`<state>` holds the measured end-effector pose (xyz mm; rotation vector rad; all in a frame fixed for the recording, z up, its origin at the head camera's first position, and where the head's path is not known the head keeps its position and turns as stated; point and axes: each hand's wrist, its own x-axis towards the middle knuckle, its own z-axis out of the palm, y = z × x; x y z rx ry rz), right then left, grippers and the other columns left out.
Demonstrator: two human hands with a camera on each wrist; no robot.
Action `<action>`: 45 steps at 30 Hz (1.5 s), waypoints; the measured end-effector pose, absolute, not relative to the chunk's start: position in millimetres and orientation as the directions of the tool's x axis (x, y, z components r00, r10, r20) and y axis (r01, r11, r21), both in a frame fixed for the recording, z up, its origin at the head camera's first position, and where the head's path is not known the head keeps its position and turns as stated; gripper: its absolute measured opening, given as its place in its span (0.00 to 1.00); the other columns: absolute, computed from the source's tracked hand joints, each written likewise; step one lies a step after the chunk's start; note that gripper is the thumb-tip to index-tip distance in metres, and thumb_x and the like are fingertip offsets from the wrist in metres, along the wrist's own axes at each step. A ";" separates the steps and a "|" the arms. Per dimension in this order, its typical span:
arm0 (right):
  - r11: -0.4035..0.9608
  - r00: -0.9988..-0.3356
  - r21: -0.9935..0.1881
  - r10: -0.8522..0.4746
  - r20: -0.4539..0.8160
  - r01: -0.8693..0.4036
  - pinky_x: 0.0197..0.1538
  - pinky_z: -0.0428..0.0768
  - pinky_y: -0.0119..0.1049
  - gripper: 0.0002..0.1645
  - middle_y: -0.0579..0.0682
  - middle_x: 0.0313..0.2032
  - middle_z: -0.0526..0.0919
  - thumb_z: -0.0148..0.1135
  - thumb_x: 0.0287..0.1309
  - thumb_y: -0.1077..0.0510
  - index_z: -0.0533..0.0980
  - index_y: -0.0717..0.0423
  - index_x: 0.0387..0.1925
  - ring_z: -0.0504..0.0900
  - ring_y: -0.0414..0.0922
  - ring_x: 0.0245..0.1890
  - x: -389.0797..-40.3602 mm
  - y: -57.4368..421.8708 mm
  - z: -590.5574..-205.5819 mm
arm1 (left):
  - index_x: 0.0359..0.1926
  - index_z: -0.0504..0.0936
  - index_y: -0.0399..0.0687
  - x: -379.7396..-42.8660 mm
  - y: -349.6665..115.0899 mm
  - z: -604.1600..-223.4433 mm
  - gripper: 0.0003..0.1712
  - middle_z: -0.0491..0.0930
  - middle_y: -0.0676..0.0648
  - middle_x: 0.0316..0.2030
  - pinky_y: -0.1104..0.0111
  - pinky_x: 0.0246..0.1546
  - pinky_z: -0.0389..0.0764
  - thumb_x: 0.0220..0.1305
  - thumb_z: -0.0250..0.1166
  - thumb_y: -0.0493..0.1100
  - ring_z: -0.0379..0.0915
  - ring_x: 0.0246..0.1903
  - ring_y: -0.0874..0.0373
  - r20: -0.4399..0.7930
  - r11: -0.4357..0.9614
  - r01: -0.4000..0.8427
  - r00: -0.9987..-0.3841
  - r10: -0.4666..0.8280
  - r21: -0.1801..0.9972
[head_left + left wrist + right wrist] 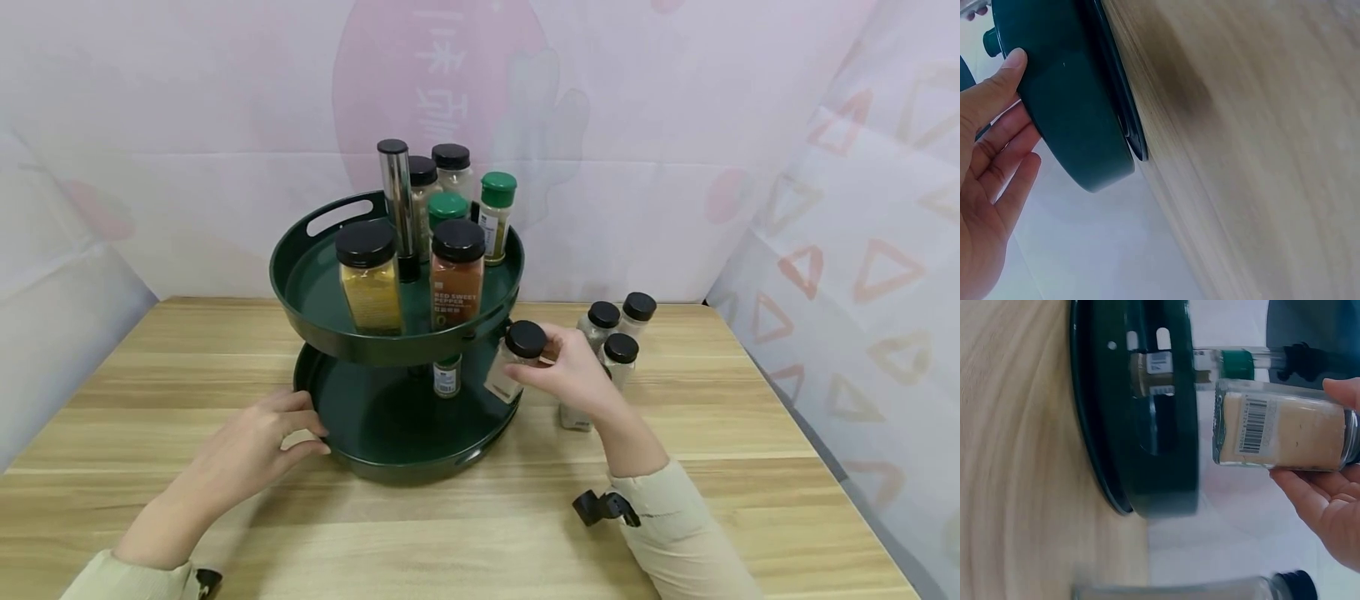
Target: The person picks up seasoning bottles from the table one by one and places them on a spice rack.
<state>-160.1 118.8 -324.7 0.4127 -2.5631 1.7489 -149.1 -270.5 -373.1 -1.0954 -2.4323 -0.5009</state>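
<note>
A dark green two-tier turntable rack (390, 471) stands on the table. At the left edge of its lower tier, my left hand (258, 442) grips the rim between thumb and fingers; the thumb (1015, 61) lies against the outer wall. My right hand (573, 371) holds a black-capped glass spice jar (504, 372), tilted, at the lower tier's right side. Pale powder and a barcode label show on this jar (1279, 428) in the right wrist view, where it hangs above the tier's rim. A small labelled spice bottle (447, 379) stands on the lower tier.
On the upper tier stand a yellow spice jar (371, 287), a red sweet pepper jar (456, 283), a green-capped bottle (495, 225) and several others around the chrome post (397, 196). More black-capped jars (619, 354) stand right of the rack, near my right forearm.
</note>
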 end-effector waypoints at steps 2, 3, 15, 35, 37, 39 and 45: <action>0.348 -0.962 -0.909 -0.220 0.159 -0.230 0.45 0.81 0.36 0.16 0.55 0.40 0.84 0.71 0.53 0.63 0.81 0.63 0.44 0.82 0.43 0.39 -164.9 115.4 -328.4 | 0.27 0.86 0.57 -149.2 -270.3 -372.5 0.13 0.75 0.63 0.30 0.75 0.30 0.77 0.38 0.81 0.42 0.71 0.31 0.68 0.515 0.625 0.767 -0.598 0.614 0.145; 0.354 -0.962 -0.907 -0.228 0.154 -0.229 0.44 0.81 0.36 0.16 0.54 0.39 0.84 0.71 0.53 0.63 0.81 0.63 0.44 0.82 0.43 0.38 -166.7 113.8 -330.3 | 0.27 0.86 0.57 -149.2 -270.2 -372.3 0.13 0.75 0.63 0.30 0.75 0.30 0.77 0.38 0.81 0.42 0.71 0.31 0.68 0.517 0.625 0.768 -0.596 0.614 0.143; 0.404 -0.953 -0.883 -0.272 0.134 -0.240 0.32 0.74 0.33 0.11 0.49 0.27 0.77 0.72 0.53 0.62 0.77 0.62 0.35 0.75 0.44 0.28 -178.0 103.9 -353.9 | 0.26 0.85 0.58 -148.9 -271.2 -374.6 0.14 0.74 0.63 0.30 0.80 0.29 0.74 0.36 0.81 0.43 0.72 0.30 0.68 0.537 0.623 0.771 -0.584 0.608 0.133; 0.456 -0.939 -0.850 -0.324 0.119 -0.265 0.29 0.71 0.32 0.13 0.48 0.27 0.75 0.71 0.55 0.62 0.79 0.61 0.41 0.72 0.42 0.24 -184.9 97.7 -361.9 | 0.26 0.85 0.58 -149.4 -270.5 -374.1 0.14 0.74 0.64 0.30 0.83 0.31 0.71 0.36 0.81 0.42 0.71 0.31 0.69 0.543 0.616 0.775 -0.581 0.606 0.142; 0.457 -0.936 -0.846 -0.329 0.124 -0.273 0.29 0.71 0.32 0.14 0.48 0.27 0.75 0.71 0.55 0.62 0.78 0.61 0.42 0.72 0.42 0.25 -184.8 97.6 -361.3 | 0.26 0.85 0.58 -149.2 -270.3 -373.7 0.14 0.74 0.64 0.30 0.83 0.31 0.71 0.37 0.81 0.42 0.71 0.31 0.69 0.542 0.618 0.773 -0.583 0.606 0.141; 0.461 -0.933 -0.841 -0.338 0.128 -0.282 0.30 0.71 0.33 0.14 0.49 0.28 0.75 0.71 0.56 0.62 0.78 0.61 0.43 0.72 0.42 0.25 -184.4 97.7 -360.7 | 0.26 0.85 0.57 -149.0 -270.3 -373.5 0.14 0.74 0.64 0.30 0.83 0.31 0.71 0.36 0.81 0.42 0.71 0.31 0.69 0.541 0.621 0.772 -0.584 0.605 0.138; 0.445 -0.933 -0.860 -0.349 0.092 -0.251 0.38 0.79 0.32 0.21 0.53 0.40 0.83 0.72 0.56 0.62 0.77 0.60 0.52 0.80 0.41 0.34 -181.6 99.9 -357.7 | 0.26 0.85 0.57 -148.4 -270.5 -373.5 0.14 0.75 0.63 0.30 0.82 0.30 0.72 0.36 0.81 0.43 0.71 0.30 0.69 0.548 0.625 0.770 -0.579 0.604 0.124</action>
